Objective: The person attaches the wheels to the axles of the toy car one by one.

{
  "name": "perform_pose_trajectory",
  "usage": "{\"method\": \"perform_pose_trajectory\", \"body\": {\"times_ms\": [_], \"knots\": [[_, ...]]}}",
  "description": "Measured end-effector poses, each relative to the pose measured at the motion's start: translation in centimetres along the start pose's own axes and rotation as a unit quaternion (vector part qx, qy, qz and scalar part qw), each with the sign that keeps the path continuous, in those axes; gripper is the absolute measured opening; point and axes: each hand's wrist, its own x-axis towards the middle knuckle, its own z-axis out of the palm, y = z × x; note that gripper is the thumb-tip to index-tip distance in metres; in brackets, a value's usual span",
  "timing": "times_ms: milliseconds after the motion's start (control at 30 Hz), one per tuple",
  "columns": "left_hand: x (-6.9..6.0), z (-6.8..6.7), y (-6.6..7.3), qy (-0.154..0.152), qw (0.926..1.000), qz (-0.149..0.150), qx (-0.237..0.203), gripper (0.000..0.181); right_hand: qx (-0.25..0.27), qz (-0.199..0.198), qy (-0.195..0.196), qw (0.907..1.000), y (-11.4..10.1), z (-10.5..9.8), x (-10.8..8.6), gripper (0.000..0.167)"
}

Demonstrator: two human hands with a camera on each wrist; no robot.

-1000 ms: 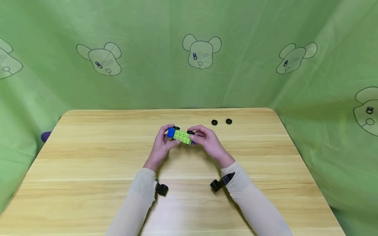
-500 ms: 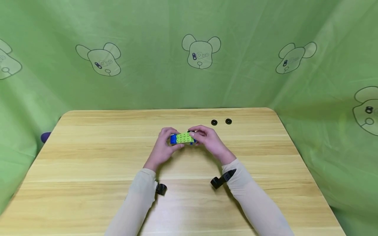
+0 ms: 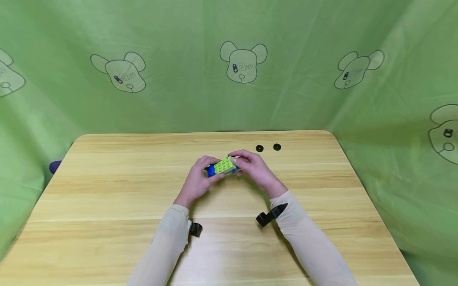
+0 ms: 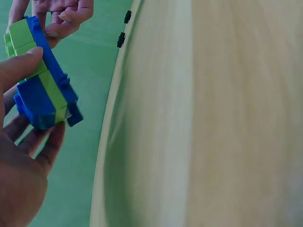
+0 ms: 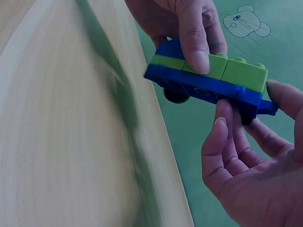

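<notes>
Both hands hold a toy brick car [image 3: 224, 165] over the middle of the table, with lime-green studded bricks on a blue base. My left hand [image 3: 195, 182] grips its blue-nosed end, thumb along the near side. At the opposite end, my right hand [image 3: 256, 170] pinches the car; the right wrist view shows the thumb at the end and fingers below the base [image 5: 199, 91]. A black wheel [image 5: 176, 96] shows under the nose end, and a second dark wheel is mostly hidden by the right fingers. The car's far side is largely covered.
Two black wheel-like discs [image 3: 259, 148] lie near the back edge of the wooden table [image 3: 125, 222], right of the hands. A green curtain [image 3: 186, 103] with printed mouse heads surrounds the table. A purple object [image 3: 55, 166] shows beyond the left edge.
The car has turned, its right end swinging away from me and up the view. Wheels visible on its far side a second ago are now covered. The left hand has shifted slightly nearer.
</notes>
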Motion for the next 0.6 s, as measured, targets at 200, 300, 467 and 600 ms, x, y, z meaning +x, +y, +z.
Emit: {"method": "perform_pose_trajectory", "body": {"times_ms": [200, 300, 467, 600], "knots": [[-0.15, 0.05, 0.59, -0.025, 0.9989, -0.035, -0.018, 0.05, 0.014, -0.004, -0.015, 0.9998, -0.09, -0.26, 0.01, 0.043], [-0.19, 0.1, 0.87, -0.031, 0.9982, -0.041, -0.03, 0.05, 0.019, -0.002, -0.015, 0.9997, -0.18, -0.27, 0.09, 0.043], [-0.34, 0.29, 0.97, -0.035, 0.9953, -0.057, -0.069, 0.049, 0.022, 0.003, -0.01, 0.9997, -0.2, -0.2, 0.23, 0.04], [-0.37, 0.62, 0.91, -0.032, 0.9868, -0.071, -0.142, 0.046, 0.016, 0.004, -0.005, 0.9998, -0.16, -0.15, 0.35, 0.039]]}}
